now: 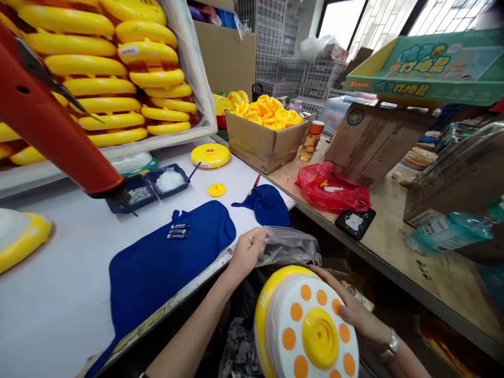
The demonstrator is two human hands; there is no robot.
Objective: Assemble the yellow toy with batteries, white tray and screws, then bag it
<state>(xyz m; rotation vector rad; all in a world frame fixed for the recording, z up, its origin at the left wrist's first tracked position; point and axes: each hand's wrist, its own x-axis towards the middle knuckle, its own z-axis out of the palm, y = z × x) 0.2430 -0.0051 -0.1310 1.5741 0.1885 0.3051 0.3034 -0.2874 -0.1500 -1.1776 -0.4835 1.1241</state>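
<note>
My right hand (356, 310) lies along the right edge of a round white toy disc (311, 331) with a yellow rim, orange dots and a yellow hub, holding it on edge below the table. My left hand (248, 249) is closed on a clear plastic bag (289, 245) just past the table's front edge. On the white table (59, 294) beside it lies a blue cloth (165, 257) with small batteries (177, 231) on top.
A red tool handle (47, 121) hangs over two trays of small parts (151, 189). Stacked yellow discs (102, 73) fill a bag at the back. A carton of yellow parts (263, 131), a red bag (333, 189) and boxes crowd the right bench.
</note>
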